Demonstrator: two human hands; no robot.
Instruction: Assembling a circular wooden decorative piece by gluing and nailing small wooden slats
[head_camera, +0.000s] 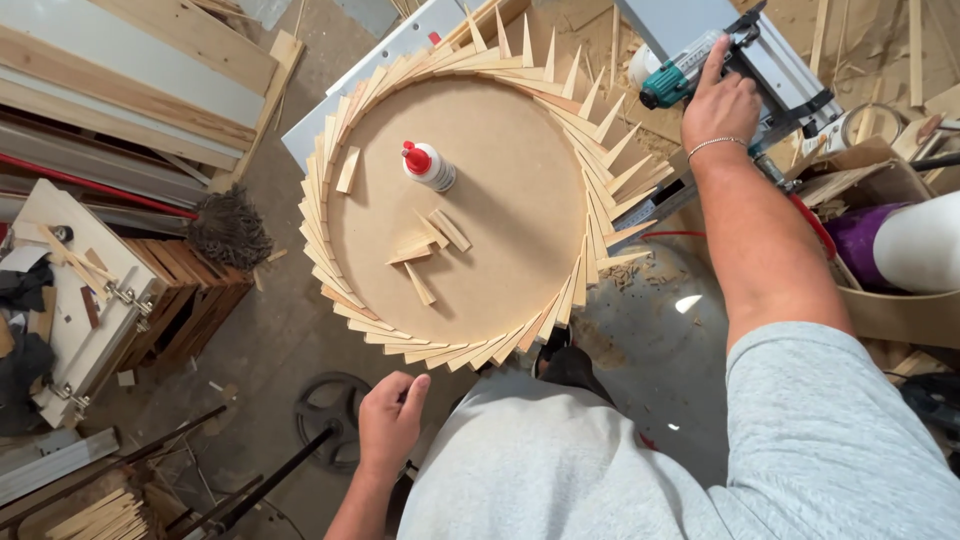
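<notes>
A round fibreboard disc (500, 150) lies flat, ringed by several overlapping wooden wedges (600, 180). On the disc stand a white glue bottle with a red cap (430, 166) and a few loose wedges (430, 250). My right hand (720, 105) reaches past the disc's far right edge and rests on a teal and black nail gun (700, 65) lying on a grey surface. My left hand (388, 420) hangs loosely curled below the disc's near edge, holding nothing.
Long boards (130, 60) lie at the upper left. Wooden crates (190, 295) and a small brush-like bundle (228, 228) sit at the left. A purple and white cylinder (905, 245) lies at the right. A dark wheel (330, 405) lies on the floor.
</notes>
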